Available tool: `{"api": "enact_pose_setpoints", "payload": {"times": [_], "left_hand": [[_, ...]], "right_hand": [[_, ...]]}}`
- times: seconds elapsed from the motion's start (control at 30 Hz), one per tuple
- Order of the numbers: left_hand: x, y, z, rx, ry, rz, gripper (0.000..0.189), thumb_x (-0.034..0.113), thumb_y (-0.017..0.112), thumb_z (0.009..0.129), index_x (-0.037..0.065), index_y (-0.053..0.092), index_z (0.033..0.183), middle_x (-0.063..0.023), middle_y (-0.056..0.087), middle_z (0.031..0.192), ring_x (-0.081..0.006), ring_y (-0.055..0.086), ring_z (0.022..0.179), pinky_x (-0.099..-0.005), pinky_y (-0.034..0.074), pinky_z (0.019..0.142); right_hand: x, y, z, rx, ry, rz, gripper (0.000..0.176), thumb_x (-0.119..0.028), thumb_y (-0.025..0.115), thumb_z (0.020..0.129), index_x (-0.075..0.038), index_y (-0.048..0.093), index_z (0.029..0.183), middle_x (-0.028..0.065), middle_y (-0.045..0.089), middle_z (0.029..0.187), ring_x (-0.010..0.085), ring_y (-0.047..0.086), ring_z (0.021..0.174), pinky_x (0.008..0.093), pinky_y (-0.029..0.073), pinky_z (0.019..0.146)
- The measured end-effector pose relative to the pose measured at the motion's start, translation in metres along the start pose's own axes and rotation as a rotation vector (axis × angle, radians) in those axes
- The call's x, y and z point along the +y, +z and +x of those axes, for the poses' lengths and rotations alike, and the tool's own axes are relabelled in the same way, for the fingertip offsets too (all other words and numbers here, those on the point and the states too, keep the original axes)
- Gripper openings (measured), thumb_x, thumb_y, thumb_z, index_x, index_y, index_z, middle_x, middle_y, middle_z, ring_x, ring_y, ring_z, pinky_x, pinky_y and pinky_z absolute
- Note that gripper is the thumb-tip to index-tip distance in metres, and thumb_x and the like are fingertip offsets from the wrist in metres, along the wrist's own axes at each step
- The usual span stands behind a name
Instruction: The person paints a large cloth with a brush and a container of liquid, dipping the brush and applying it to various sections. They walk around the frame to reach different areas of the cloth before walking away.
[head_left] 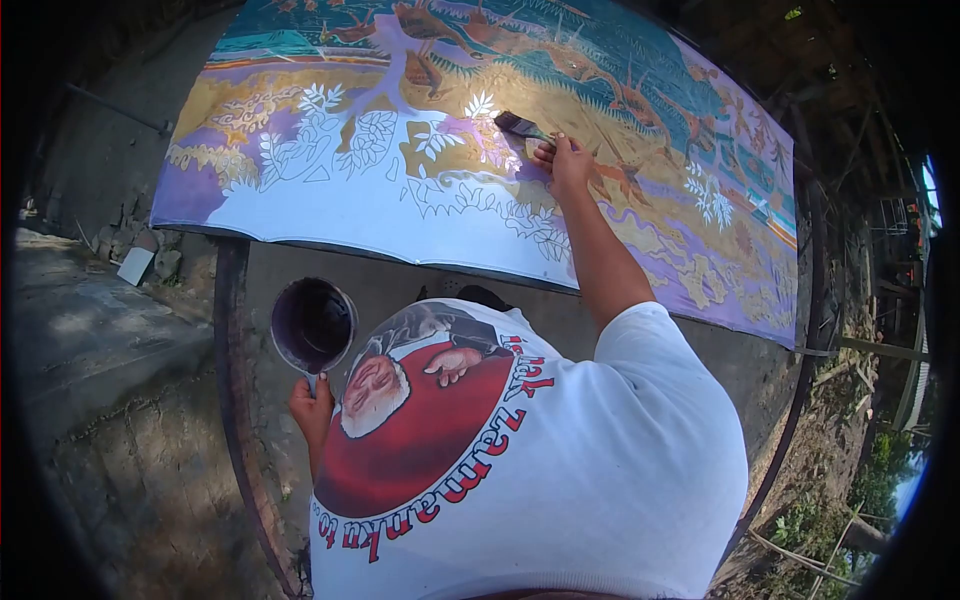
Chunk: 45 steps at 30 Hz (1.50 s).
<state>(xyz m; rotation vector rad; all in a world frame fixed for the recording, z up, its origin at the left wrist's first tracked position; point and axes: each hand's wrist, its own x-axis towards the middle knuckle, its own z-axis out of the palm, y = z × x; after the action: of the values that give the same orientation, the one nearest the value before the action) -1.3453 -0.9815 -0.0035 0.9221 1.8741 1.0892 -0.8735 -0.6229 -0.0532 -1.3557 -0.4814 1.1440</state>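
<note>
My right hand (pixel 565 160) is closed around the handle of a paintbrush (pixel 522 126). The dark, wide bristles point left and lie over the painted middle of a large cloth (pixel 330 212), beside a white leaf shape. Purple, ochre, brown and teal cover most of the cloth, while its near left part is white with drawn leaf outlines. Lower down on the left, my left hand (pixel 312 398) grips the short handle of a round pot (pixel 314 322). Dark liquid shows inside the pot, which is held off the cloth's near edge.
Dark frame rails (pixel 236 370) run along both sides below the cloth. My white printed shirt (pixel 610 470) fills the near middle of the view. Rough concrete ground (pixel 130 400) lies to the left, with a small white tile-like piece (pixel 136 265). Plants (pixel 800 530) grow at the lower right.
</note>
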Motion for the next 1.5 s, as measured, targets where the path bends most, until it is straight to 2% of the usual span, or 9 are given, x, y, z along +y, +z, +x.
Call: {"api": "enact_pose_setpoints", "payload": {"times": [0.17, 0.33, 0.43, 0.63, 0.73, 0.97, 1.17, 1.3, 1.5], "left_hand": [[-0.01, 0.004, 0.002, 0.02, 0.02, 0.064, 0.033, 0.017, 0.07, 0.097, 0.007, 0.052, 0.072, 0.004, 0.049, 0.058, -0.0042, 0.042, 0.05, -0.0258, 0.03, 0.046], [-0.015, 0.005, 0.002, 0.014, -0.003, 0.077, 0.033, 0.016, 0.07, 0.097, 0.006, 0.052, 0.072, 0.0034, 0.049, 0.058, -0.0045, 0.042, 0.051, -0.0263, 0.03, 0.046], [-0.035, 0.009, 0.003, 0.032, -0.045, 0.057, 0.033, 0.017, 0.07, 0.097, 0.006, 0.052, 0.072, 0.0038, 0.049, 0.058, -0.0043, 0.041, 0.052, -0.0257, 0.03, 0.047], [-0.05, 0.011, -0.002, 0.083, -0.054, 0.027, 0.033, 0.018, 0.07, 0.098, 0.007, 0.052, 0.072, 0.0049, 0.049, 0.06, -0.0034, 0.041, 0.054, -0.0246, 0.029, 0.048], [-0.042, 0.013, -0.005, 0.082, -0.06, 0.011, 0.034, 0.018, 0.07, 0.098, 0.007, 0.051, 0.071, 0.0051, 0.049, 0.06, -0.0031, 0.041, 0.056, -0.0246, 0.029, 0.049], [-0.03, 0.013, -0.004, 0.044, -0.076, 0.022, 0.037, 0.018, 0.07, 0.098, 0.009, 0.048, 0.07, 0.0044, 0.049, 0.059, -0.0036, 0.041, 0.051, -0.0246, 0.029, 0.046], [-0.014, 0.015, -0.01, 0.072, -0.059, 0.041, 0.038, 0.019, 0.071, 0.097, 0.009, 0.047, 0.069, 0.0037, 0.049, 0.057, -0.004, 0.042, 0.05, -0.0254, 0.03, 0.045], [-0.007, 0.021, -0.017, 0.097, -0.073, 0.037, 0.04, 0.02, 0.071, 0.097, 0.01, 0.045, 0.068, 0.0036, 0.048, 0.057, -0.0042, 0.042, 0.051, -0.0256, 0.03, 0.045], [-0.019, 0.023, -0.014, 0.072, -0.08, 0.073, 0.042, 0.021, 0.072, 0.096, 0.01, 0.043, 0.067, 0.0034, 0.048, 0.057, -0.0043, 0.042, 0.051, -0.0261, 0.03, 0.045]], "right_hand": [[-0.003, 0.046, 0.013, -0.164, -0.004, -0.05, 0.023, -0.017, 0.055, 0.104, 0.003, 0.061, 0.112, 0.0171, 0.069, 0.087, 0.0228, 0.07, 0.066, 0.036, 0.063, 0.057], [-0.017, 0.046, 0.047, -0.063, -0.121, -0.108, 0.025, -0.017, 0.056, 0.103, 0.006, 0.063, 0.11, 0.017, 0.069, 0.083, 0.0232, 0.07, 0.063, 0.0354, 0.062, 0.055], [-0.023, 0.035, 0.031, -0.247, -0.056, -0.209, 0.026, -0.018, 0.056, 0.103, 0.006, 0.063, 0.108, 0.0159, 0.069, 0.081, 0.0224, 0.07, 0.062, 0.0349, 0.062, 0.054], [-0.024, -0.043, 0.014, -0.065, -0.136, -0.215, 0.026, -0.02, 0.057, 0.102, 0.004, 0.065, 0.108, 0.0135, 0.069, 0.079, 0.0212, 0.069, 0.062, 0.0336, 0.061, 0.054], [-0.018, -0.055, 0.008, -0.201, 0.003, -0.156, 0.024, -0.02, 0.056, 0.103, 0.003, 0.064, 0.109, 0.0129, 0.069, 0.081, 0.0213, 0.07, 0.064, 0.0336, 0.062, 0.055], [-0.006, 0.012, 0.052, -0.181, -0.031, 0.045, 0.024, -0.02, 0.055, 0.105, 0.002, 0.062, 0.114, 0.0144, 0.069, 0.085, 0.0213, 0.07, 0.068, 0.0358, 0.063, 0.06], [-0.02, 0.023, 0.027, -0.552, 0.123, -0.243, 0.023, -0.018, 0.057, 0.103, 0.001, 0.064, 0.113, 0.0137, 0.068, 0.084, 0.0205, 0.07, 0.069, 0.0327, 0.061, 0.059], [0.008, 0.03, 0.028, -0.439, 0.11, -0.082, 0.024, -0.019, 0.057, 0.104, 0.002, 0.064, 0.114, 0.0144, 0.068, 0.085, 0.021, 0.07, 0.07, 0.0337, 0.061, 0.058], [0.014, 0.108, -0.002, -0.416, 0.132, -0.068, 0.025, -0.019, 0.057, 0.104, 0.003, 0.064, 0.112, 0.0142, 0.068, 0.085, 0.0214, 0.07, 0.068, 0.0334, 0.062, 0.057]]}}
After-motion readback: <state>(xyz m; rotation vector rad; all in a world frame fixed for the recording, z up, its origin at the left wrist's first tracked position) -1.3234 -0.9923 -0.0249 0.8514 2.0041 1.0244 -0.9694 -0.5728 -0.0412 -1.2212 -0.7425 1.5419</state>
